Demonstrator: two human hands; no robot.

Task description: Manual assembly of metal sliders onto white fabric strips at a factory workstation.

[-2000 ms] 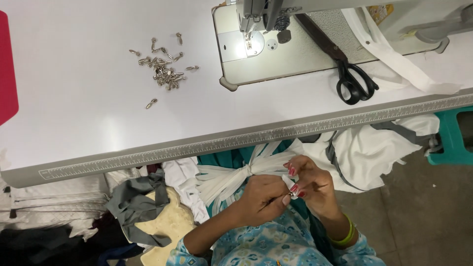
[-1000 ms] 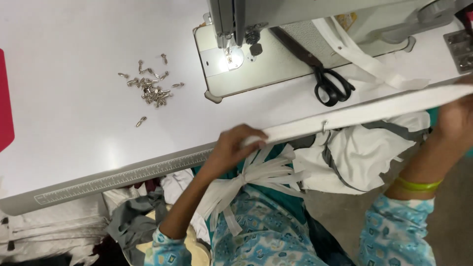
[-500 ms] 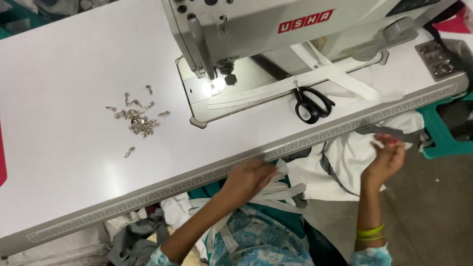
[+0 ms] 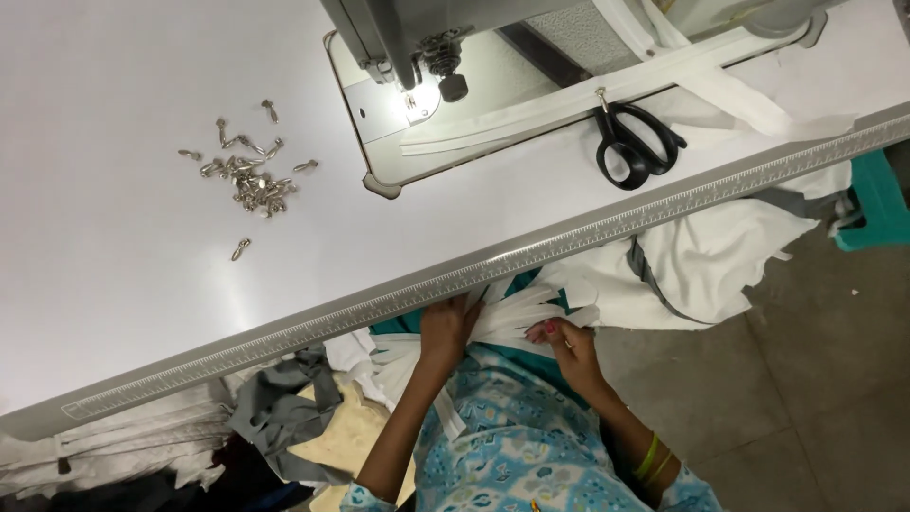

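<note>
1. White laminate covers the sewing table point(image 4: 123, 313), and a metal ruler strip point(image 4: 588, 242) runs along its near edge, just above the grip. Grey concrete floor point(image 4: 806, 379) lies to the right of the hands, with a teal stool point(image 4: 877, 204) at the far right.
2. Both hands work below the table edge, in the lap. The left hand point(image 4: 447, 327) is closed over a bundle of white fabric strips point(image 4: 517, 313), and the right hand point(image 4: 564, 343) pinches the same bundle just beside it, fingers narrow around the strips.
3. The strips fan out from the grip, up towards the ruler strip and leftward over the blue patterned clothing point(image 4: 517, 446).
4. Half a second ago the right hand was raised out to the side, holding a strip end well apart from the left hand; now it has come in beside the left. The view has also swung down, so less of the machine shows.
5. Counted: one sewing machine point(image 4: 417, 47) above the grip, one pair of black-handled scissors point(image 4: 630, 142) up and to the right of it, one long white strip point(image 4: 569, 109) lying across the machine bed.
6. A heap of small metal zipper sliders point(image 4: 251, 180), too many and too small to count, sits up and to the left, with one slider point(image 4: 240, 249) apart from it.
7. Piles of white cloth point(image 4: 701, 265) hang right of the grip; grey and cream cloth point(image 4: 294, 417) lies left of it.
</note>
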